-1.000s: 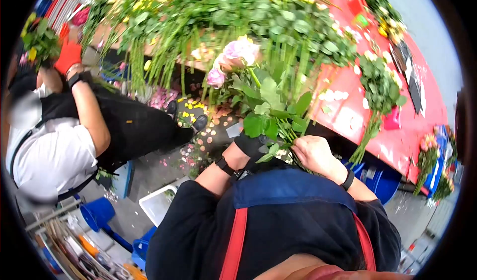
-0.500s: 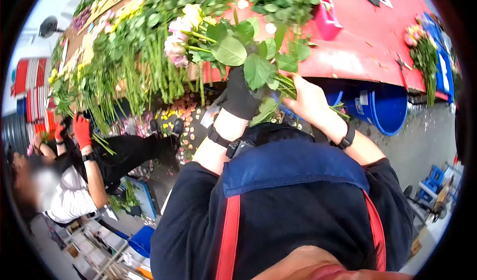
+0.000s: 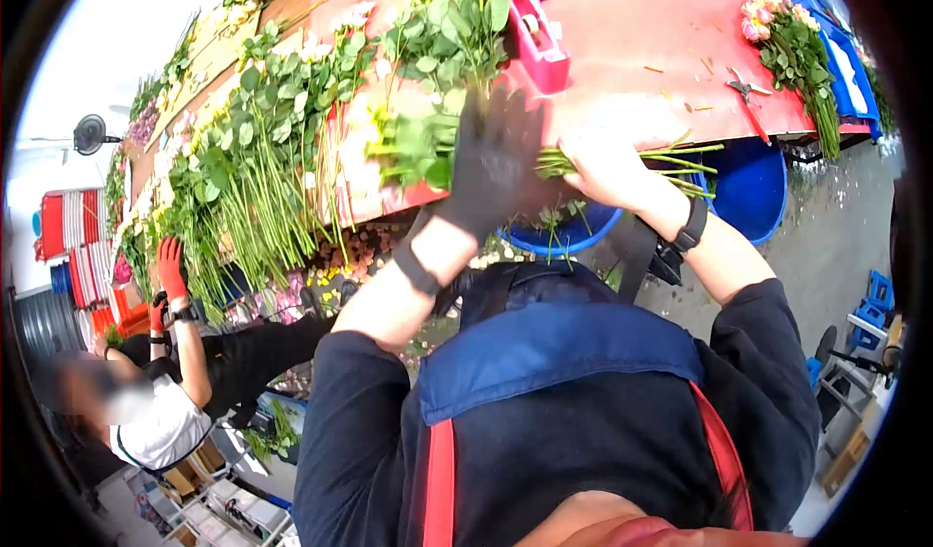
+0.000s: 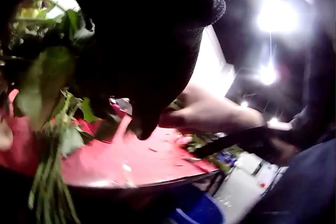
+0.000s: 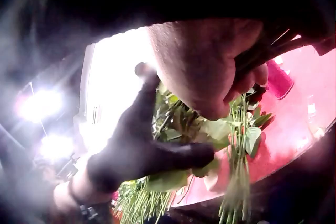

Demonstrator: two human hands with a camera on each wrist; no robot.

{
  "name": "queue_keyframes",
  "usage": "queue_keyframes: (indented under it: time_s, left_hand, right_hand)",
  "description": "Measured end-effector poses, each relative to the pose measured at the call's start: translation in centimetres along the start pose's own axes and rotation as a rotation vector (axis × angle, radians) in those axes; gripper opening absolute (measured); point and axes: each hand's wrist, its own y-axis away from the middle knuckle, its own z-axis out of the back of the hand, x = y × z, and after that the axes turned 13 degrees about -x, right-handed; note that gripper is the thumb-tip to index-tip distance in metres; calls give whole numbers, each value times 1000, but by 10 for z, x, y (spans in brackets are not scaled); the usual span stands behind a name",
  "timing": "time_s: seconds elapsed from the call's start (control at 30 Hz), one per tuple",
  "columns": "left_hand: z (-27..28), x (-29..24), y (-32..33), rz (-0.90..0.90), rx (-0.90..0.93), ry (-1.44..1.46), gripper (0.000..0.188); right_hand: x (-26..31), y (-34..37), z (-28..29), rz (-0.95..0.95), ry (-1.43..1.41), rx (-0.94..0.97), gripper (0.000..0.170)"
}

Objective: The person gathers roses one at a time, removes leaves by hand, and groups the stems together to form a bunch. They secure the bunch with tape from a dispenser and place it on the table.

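Flower bunch point(image 3: 554, 163): held crosswise over front edge of red tabletop point(image 3: 632, 47), leafy end left, cut stems right. Right hand point(image 3: 604, 170), bare: fingers curled round stems. Left hand point(image 3: 496, 158), black-gloved, blurred: fingers straight, slightly spread, over bunch; contact cannot be told. Pink tape dispenser point(image 3: 539, 50): beyond hands. Shears point(image 3: 748, 102): toward front right corner.

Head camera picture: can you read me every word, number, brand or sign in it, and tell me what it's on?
None can be read.
Pale mark on the black glove of the left hand: too blurred to tell if it is writing.
White strip at upper right: too small to read anything.
Pink tape dispenser: no readable words.
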Motion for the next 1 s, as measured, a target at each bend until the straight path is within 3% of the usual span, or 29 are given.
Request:
queue_keyframes:
  time_s: [0.03,0.07,0.1,0.13,0.2,0.23,0.27,0.3,0.4,0.43,0.53,0.57,0.63,0.67,0.73,0.77,0.87,0.9,0.97,1.0]
  left_hand:
    - [-28,14,-1,68,343,72,47]
    - [-45,17,-8,109,559,141,33]
    - [-63,18,-7,111,506,190,20]
    - [-75,19,-11,107,520,194,19]
    - [-96,26,-21,103,546,193,19]
    - [-110,27,-27,140,562,179,21]
    - [-118,28,-35,171,614,185,21]
    - [-123,28,-45,201,664,191,21]
    - [-156,36,-57,279,709,182,27]
    - [-164,40,-61,327,724,184,29]
    - [-169,54,-73,421,741,262,40]
    - [-169,61,-77,392,748,353,40]
    - [-164,75,-83,259,817,642,41]
    - [-152,72,-86,254,853,824,42]
    - [-128,58,-90,426,923,954,42]
    - [-119,54,-93,445,895,954,45]
    - [-106,35,-81,361,664,592,47]
    - [-98,28,-79,258,557,533,49]
    - [-93,21,-80,252,540,513,44]
    - [-96,21,-78,243,524,472,42]
  right_hand:
    - [-5,-2,6,58,-107,-130,52]
    - [-18,-13,4,-140,-88,207,52]
    - [-26,-29,24,-220,-286,355,49]
    - [-35,-46,43,-297,-488,504,48]
    - [-121,-67,-36,-161,-613,58,47]
    - [-121,-89,-29,-479,-722,44,42]
    - [-140,-107,-50,-595,-616,-75,39]
    - [-156,-121,-67,-548,-301,-88,33]
    - [-161,-141,-83,-527,-316,-5,26]
    - [-145,-143,-75,-663,-325,-50,21]
    - [-92,-97,-28,-495,-408,-195,22]
    - [-89,-70,-44,-470,-397,-288,20]
    - [-84,-42,-48,-689,-529,-309,11]
    - [-89,-36,-57,-717,-756,-331,12]
    - [-102,-32,-75,-747,-1212,-380,16]
    - [-111,-34,-78,-658,-1309,-357,28]
    - [-120,-53,-61,-648,-1064,-361,36]
    - [-114,-67,-47,-290,-685,-649,37]
    - [-143,-78,-69,66,-431,-623,27]
    - [-155,-74,-78,140,-332,-506,23]
